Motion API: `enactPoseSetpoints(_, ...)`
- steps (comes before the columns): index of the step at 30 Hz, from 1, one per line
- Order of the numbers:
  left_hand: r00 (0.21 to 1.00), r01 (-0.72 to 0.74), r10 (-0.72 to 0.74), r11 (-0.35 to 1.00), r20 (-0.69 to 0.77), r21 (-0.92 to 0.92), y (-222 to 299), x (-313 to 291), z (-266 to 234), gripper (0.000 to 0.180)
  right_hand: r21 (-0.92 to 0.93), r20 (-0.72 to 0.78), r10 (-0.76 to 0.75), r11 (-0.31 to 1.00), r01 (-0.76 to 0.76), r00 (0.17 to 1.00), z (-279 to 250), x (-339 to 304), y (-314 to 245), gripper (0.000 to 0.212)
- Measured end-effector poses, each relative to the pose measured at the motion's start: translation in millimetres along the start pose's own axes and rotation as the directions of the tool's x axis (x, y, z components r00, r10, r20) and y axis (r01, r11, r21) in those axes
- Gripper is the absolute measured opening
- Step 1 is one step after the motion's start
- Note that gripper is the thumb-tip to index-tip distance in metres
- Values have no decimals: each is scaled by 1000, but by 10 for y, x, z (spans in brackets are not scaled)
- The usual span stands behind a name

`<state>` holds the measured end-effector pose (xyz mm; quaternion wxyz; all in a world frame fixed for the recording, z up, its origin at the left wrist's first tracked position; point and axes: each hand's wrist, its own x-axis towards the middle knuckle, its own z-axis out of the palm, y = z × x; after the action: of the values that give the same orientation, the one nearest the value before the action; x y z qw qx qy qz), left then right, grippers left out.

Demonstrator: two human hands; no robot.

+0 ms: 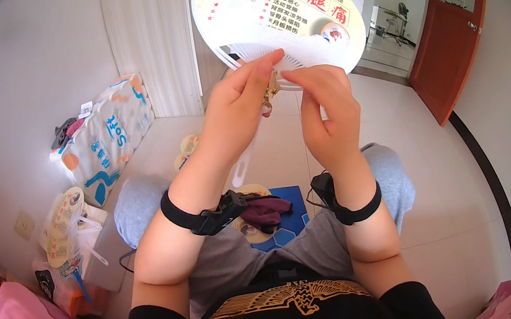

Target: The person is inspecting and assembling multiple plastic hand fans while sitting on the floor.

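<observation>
Raised in front of me is an oval plastic hand fan (279,15), yellow and white with red and black print. My left hand (239,105) is closed around it where the ribs meet the handle, thumb along the ribs. Its white handle (243,167) hangs down below that wrist. A small gold-coloured piece (270,86) shows between my hands, too small to name. My right hand (328,104) has its fingers bent together at the fan's lower edge, tips beside the gold piece. What those fingertips pinch, if anything, is hidden.
Between my knees a blue stool top (287,200) bears a maroon cloth (265,211) and another fan. More fans (65,226) lie on a grey box at the left. A wrapped pack (108,139) stands against the wall. A red-brown door (449,28) stands open at the far right.
</observation>
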<state>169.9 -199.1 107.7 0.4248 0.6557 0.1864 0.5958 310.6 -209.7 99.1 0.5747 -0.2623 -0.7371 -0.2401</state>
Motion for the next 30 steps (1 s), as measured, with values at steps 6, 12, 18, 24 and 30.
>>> enactPoseSetpoints(6, 999, -17, 14, 997, 30, 81, -17, 2, -3, 30, 188, -149, 89, 980, -60, 985, -53, 24, 24, 26)
enactPoseSetpoints(12, 982, -189, 189, 981, -20, 34, -103, 9, 10, 37, 77, -116, 43, 996, -34, 992, -78, 48, -30, 24)
enactPoseSetpoints(18, 995, -49, 51, 998, -87, 27, 7, -6, -3, 37, 72, -105, 69, 995, -62, 992, -74, 40, -49, 25)
enactPoseSetpoints(24, 988, -22, 12, 998, -155, -59, 3, 38, -23, 32, 155, -142, 157, 979, -135, 977, -29, 19, -16, 22)
enactPoseSetpoints(30, 990, -70, 72, 997, -118, 15, 28, -6, 38, 28, 514, -22, 321, 816, -264, 947, 4, -22, -4, 14)
